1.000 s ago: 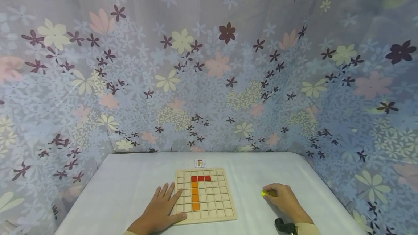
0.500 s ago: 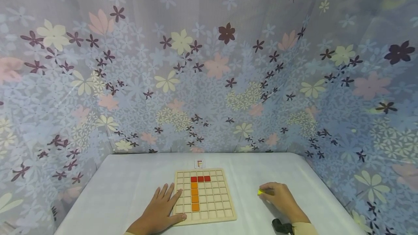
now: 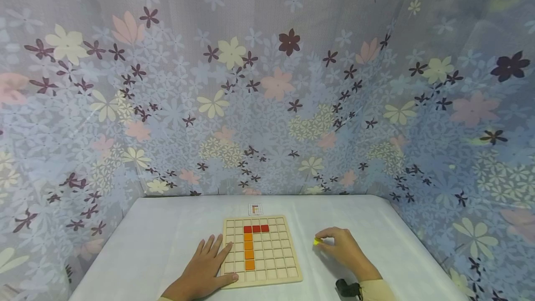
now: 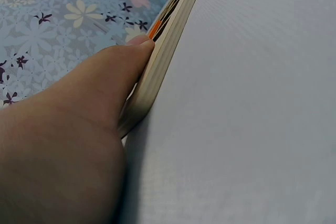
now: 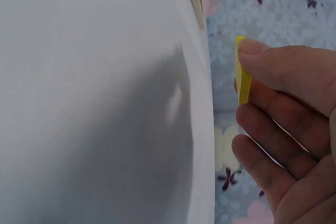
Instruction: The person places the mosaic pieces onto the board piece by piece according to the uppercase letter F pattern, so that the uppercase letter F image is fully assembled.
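A square wooden grid board (image 3: 276, 261) lies on the white table. Three red tiles (image 3: 256, 229) form a row near its top, and a column of several orange tiles (image 3: 249, 250) runs down from the leftmost red one. My left hand (image 3: 203, 265) rests spread along the board's left side, its thumb over the near left corner; the left wrist view shows that thumb (image 4: 139, 51) on the board's edge. To the right of the board, my right hand (image 3: 344, 247) pinches a thin yellow tile (image 5: 242, 72) between thumb and fingers, raised over the table.
Just beyond the board lies a small pattern card (image 3: 256, 209) printed with a coloured grid. A flowered curtain (image 3: 267, 106) hangs behind and around the white table (image 3: 175, 222). A black wrist camera (image 3: 348, 288) sits at my right wrist.
My right hand has moved left towards the board, carrying the yellow tile. The left hand and the tiles on the board stay where they were.
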The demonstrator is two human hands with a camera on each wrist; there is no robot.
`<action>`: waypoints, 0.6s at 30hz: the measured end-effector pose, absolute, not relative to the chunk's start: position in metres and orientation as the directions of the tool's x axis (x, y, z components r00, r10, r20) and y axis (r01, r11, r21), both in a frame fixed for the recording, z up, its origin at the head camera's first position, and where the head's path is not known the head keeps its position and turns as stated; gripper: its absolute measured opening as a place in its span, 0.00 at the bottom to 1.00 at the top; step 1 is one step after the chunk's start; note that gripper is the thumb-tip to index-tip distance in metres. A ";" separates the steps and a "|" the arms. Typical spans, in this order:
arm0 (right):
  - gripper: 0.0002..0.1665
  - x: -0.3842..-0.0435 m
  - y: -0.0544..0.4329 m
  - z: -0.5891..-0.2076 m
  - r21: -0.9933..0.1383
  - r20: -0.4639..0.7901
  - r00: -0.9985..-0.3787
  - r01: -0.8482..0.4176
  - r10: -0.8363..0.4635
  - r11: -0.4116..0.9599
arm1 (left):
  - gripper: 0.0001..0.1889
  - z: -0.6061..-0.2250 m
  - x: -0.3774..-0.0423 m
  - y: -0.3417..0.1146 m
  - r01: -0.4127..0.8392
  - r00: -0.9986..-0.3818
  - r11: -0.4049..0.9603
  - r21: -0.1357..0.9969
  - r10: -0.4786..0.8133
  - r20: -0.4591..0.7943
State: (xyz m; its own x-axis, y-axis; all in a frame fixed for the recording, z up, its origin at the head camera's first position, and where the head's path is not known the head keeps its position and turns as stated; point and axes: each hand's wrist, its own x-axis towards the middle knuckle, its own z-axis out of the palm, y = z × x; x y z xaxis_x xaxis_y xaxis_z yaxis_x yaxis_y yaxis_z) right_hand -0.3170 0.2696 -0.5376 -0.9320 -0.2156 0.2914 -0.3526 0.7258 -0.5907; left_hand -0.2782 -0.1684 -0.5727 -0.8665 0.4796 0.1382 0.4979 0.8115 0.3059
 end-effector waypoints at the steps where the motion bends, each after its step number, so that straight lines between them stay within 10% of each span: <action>1: 0.13 -0.317 0.265 -0.536 -0.587 0.295 -0.928 -0.365 -0.229 0.723 | 0.51 -0.572 -0.278 -0.168 0.497 -0.867 0.812 0.306 0.479 0.135; 18: 0.13 -0.333 0.181 -0.531 -0.569 0.285 -0.828 -0.552 -0.483 0.610 | 0.51 -0.579 -0.283 -0.171 0.496 -0.867 0.813 0.305 0.481 0.128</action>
State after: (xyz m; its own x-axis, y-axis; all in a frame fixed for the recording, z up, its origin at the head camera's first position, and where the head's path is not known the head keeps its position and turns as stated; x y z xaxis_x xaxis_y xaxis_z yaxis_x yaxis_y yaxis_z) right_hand -0.3325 0.1814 -0.5307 -0.8279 -0.4833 0.2846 -0.5516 0.6095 -0.5694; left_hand -0.2832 -0.1714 -0.5788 -0.8672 0.4813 0.1275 0.4961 0.8131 0.3046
